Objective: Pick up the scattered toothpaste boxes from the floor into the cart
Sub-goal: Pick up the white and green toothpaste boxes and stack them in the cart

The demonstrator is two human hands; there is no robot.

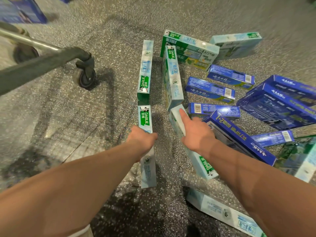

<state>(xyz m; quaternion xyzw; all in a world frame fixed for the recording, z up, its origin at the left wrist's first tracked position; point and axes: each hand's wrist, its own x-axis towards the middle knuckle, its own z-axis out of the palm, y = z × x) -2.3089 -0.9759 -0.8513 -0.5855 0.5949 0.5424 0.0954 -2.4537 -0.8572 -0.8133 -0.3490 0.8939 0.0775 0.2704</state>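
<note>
My left hand [142,141] grips a long pale-blue and green Darlie toothpaste box [146,120] around its middle. My right hand [195,132] is wrapped around a second pale-blue Darlie box [201,161], its forefinger stretched along the top. Both boxes are tilted just above the speckled floor. Several more Darlie boxes [172,76] stand or lie ahead, one narrow box [145,72] upright on its edge. Dark blue toothpaste boxes [210,88] are scattered to the right. The cart [34,65] is at the left, with only its low frame and a caster wheel [87,77] showing.
A big blue multi-pack [280,106] and another blue pack [239,135] lie at the right. One more pale box [224,212] lies near my right forearm. Bare speckled floor [111,31] stretches between the boxes and the cart. Blue cartons [22,9] stand far left.
</note>
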